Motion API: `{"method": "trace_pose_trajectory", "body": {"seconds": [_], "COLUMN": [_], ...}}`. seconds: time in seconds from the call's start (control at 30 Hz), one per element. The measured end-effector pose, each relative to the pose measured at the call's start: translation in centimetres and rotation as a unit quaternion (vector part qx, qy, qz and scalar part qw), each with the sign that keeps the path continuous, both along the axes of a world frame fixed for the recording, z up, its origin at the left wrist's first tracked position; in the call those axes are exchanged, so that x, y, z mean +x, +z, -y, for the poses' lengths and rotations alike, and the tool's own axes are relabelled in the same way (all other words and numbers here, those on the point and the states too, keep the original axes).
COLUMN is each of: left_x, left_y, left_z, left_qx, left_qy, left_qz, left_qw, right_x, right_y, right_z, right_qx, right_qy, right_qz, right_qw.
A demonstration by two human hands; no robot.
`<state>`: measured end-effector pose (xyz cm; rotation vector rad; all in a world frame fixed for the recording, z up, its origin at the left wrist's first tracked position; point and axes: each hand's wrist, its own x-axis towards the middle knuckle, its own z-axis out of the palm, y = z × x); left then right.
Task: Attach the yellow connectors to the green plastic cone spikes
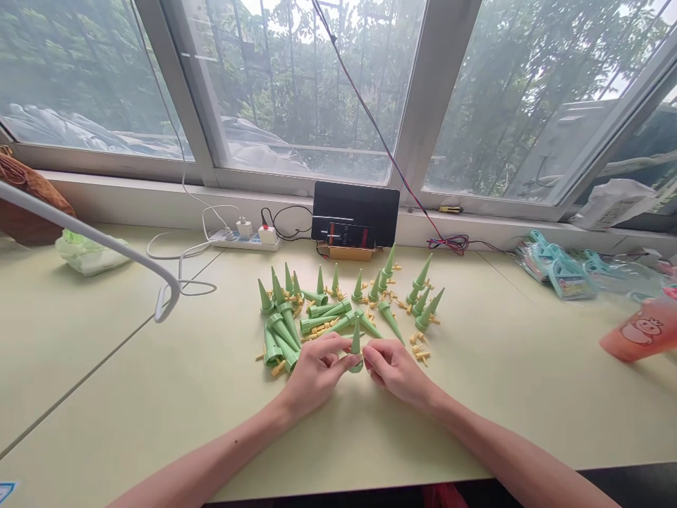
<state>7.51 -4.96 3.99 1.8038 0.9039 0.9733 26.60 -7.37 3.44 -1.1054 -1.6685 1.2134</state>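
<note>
My left hand (320, 367) pinches a green plastic watering spike (356, 337), held point up just above the table. Close against the spike's right side, my right hand (394, 367) has its fingertips pressed together; whatever they grip is hidden. Beyond my hands, several green spikes lie on their sides, such as a loose spike (390, 322). Others stand upright with small yellow valves in their sides, among them a standing spike (430, 310). Loose yellow valves (422, 355) lie to the right of the pile.
A phone (349, 235) leans on a black tablet (356, 204) at the back. Left of them sits a power strip (246, 240) with cables. A white curved bar (106, 229) crosses the left side. Packaged teal items (560, 268) and an orange-red cup (639, 330) are on the right.
</note>
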Motion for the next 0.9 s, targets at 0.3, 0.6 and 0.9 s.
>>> {"method": "trace_pose_trajectory", "body": {"seconds": [0.3, 0.6, 0.9], "left_x": [-0.2, -0.5, -0.7], "left_y": [0.4, 0.3, 0.9], "left_z": [-0.2, -0.7, -0.7], "left_qx": [-0.138, -0.235, -0.252], "left_qy": [-0.02, -0.047, -0.075], "left_qz": [-0.004, 0.008, 0.014], "left_qw": [0.99, 0.971, 0.965], "right_x": [0.3, 0.6, 0.9], "right_y": [-0.4, -0.8, -1.1], "right_z": [-0.2, -0.4, -0.4], "right_qx": [0.079, 0.179, 0.23], "right_qy": [-0.015, -0.018, -0.007], "right_qz": [0.063, 0.12, 0.143], "right_qw": [0.995, 0.976, 0.963]}}
